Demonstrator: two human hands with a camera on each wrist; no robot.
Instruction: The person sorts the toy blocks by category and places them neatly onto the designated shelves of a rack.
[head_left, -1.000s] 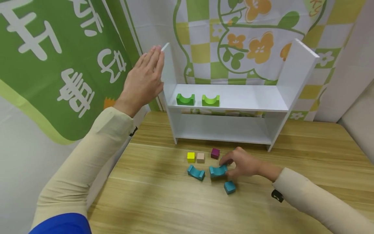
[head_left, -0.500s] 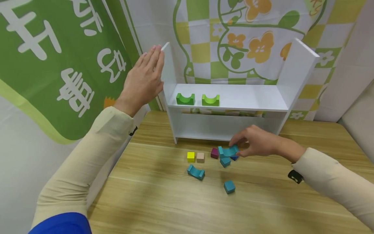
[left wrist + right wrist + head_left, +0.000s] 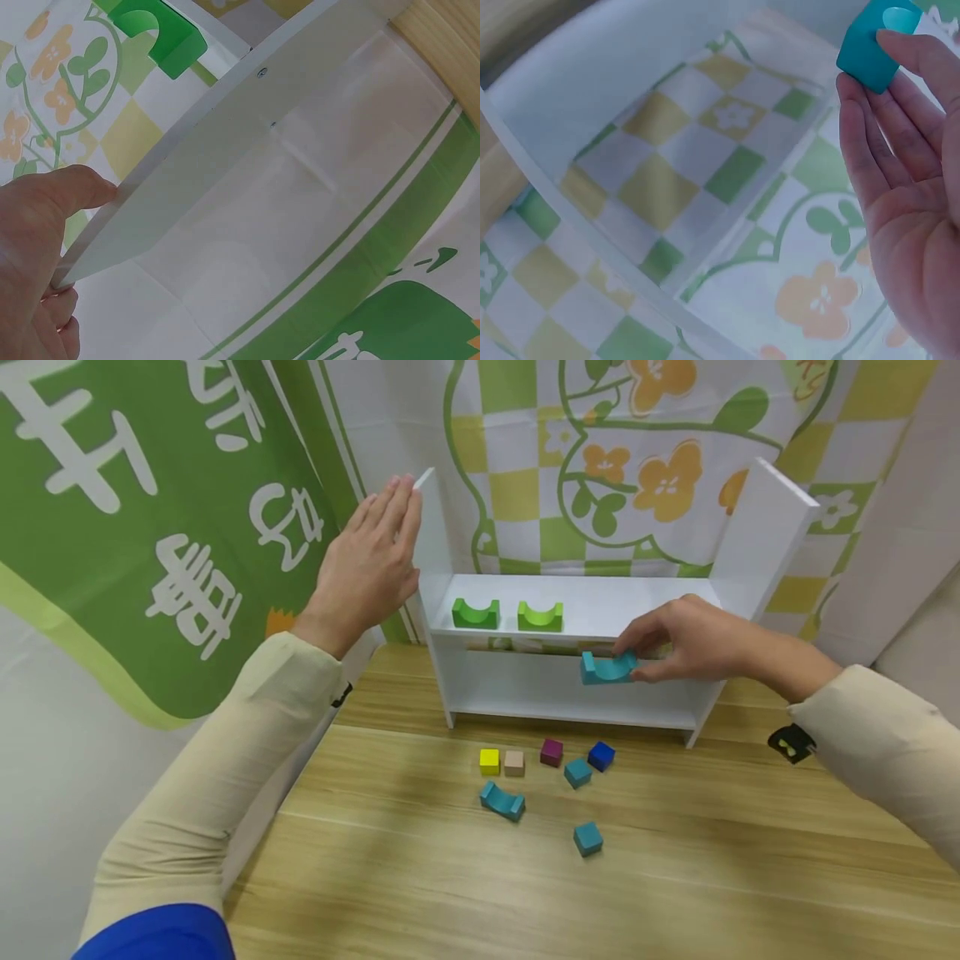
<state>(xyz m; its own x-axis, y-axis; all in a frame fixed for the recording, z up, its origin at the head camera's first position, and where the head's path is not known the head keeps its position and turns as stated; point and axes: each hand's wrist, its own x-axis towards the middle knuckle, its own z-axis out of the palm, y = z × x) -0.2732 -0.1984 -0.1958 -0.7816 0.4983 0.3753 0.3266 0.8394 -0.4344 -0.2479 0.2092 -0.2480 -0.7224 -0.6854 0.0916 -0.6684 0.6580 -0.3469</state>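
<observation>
In the head view, my right hand (image 3: pixel 693 639) pinches a teal block with a curved hollow (image 3: pixel 606 669) between thumb and fingertips, hollow facing up. It is in the air before the white shelf (image 3: pixel 577 689), just below the upper board's front edge. The right wrist view has the same teal arch block (image 3: pixel 874 49) at its top right. My left hand (image 3: pixel 369 560) holds the shelf's left side panel; in the left wrist view the thumb and fingers lie on either side of the panel (image 3: pixel 247 135). Dark green (image 3: pixel 476 615) and light green (image 3: pixel 540 617) arch blocks sit on the upper board.
On the wooden table (image 3: pixel 420 877) lie a second teal arch block (image 3: pixel 502 802), two teal cubes (image 3: pixel 588 838), a yellow cube (image 3: pixel 490 762), a beige cube (image 3: pixel 514 763), a maroon cube (image 3: pixel 551 752) and a blue cube (image 3: pixel 602 756). A patterned curtain (image 3: pixel 517 468) hangs behind the shelf.
My right hand has lifted the teal arch block off the table and carried it up toward the shelf. The blue cube and a teal cube have come into sight. My left hand has stayed still.
</observation>
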